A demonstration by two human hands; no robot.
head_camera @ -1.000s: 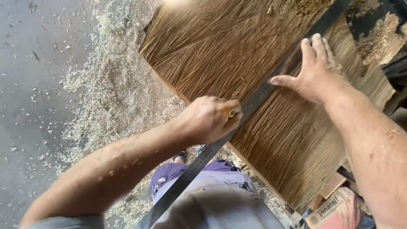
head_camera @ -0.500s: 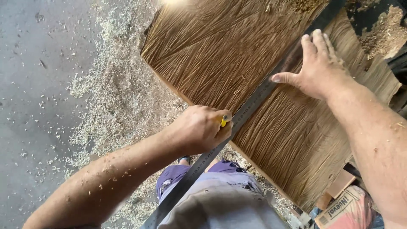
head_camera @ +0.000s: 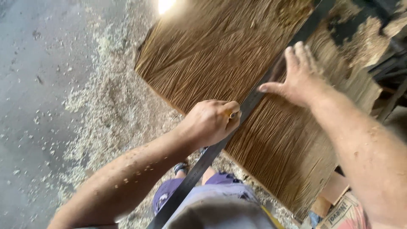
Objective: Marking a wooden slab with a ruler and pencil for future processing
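Note:
A large brown wooden panel (head_camera: 220, 55) with a carved, ridged surface lies tilted in front of me. A long metal ruler (head_camera: 254, 97) runs diagonally across it and past its near edge. My right hand (head_camera: 303, 78) presses flat on the panel with fingers spread, its thumb against the ruler. My left hand (head_camera: 210, 123) is closed around a yellow pencil (head_camera: 232, 114) whose end shows at the ruler's edge, near the panel's near edge.
Wood shavings (head_camera: 106, 97) cover the grey concrete floor (head_camera: 34, 85) left of the panel. More shavings are piled on a dark surface (head_camera: 364, 34) at top right. A printed paper sack (head_camera: 343, 214) and wood offcuts (head_camera: 333, 193) lie at bottom right.
My left hand with the pencil has slid a little up along the ruler after moving down it. The view has shifted and blurred; my right hand stays pressed on the panel.

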